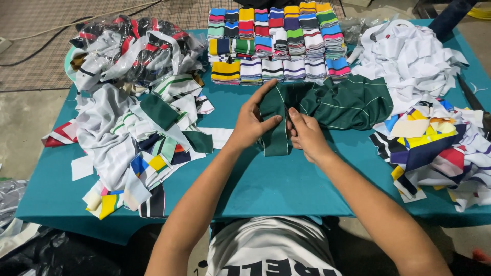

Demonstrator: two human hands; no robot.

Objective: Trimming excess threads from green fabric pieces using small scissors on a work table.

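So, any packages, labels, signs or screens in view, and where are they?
Clear plastic bag: crumpled on the striped cloth pile, far left of the table.
Clear plastic bag: far edge, right of the folded stacks, crumpled, see-through.
No signs or screens.

Lighting: even, fairly bright, from overhead; colours read saturated across the teal table. Shadows: soft and short, one dark patch lay under the forearms toward 6 o'clock, deeper shade sat below the table edge at 7 and 5 o'clock. Glare: mild sheen on the clear plastic wrap at 10 o'clock; the white fabric heap at 2 o'clock was close to washed out, folds losing detail. Focus: centre sharp, stitching lines on the green cloth legible. Distortion: wide-angle bowing at the rim; table edges curved. Corners slightly soft, floor at 9 o'clock dimmer.
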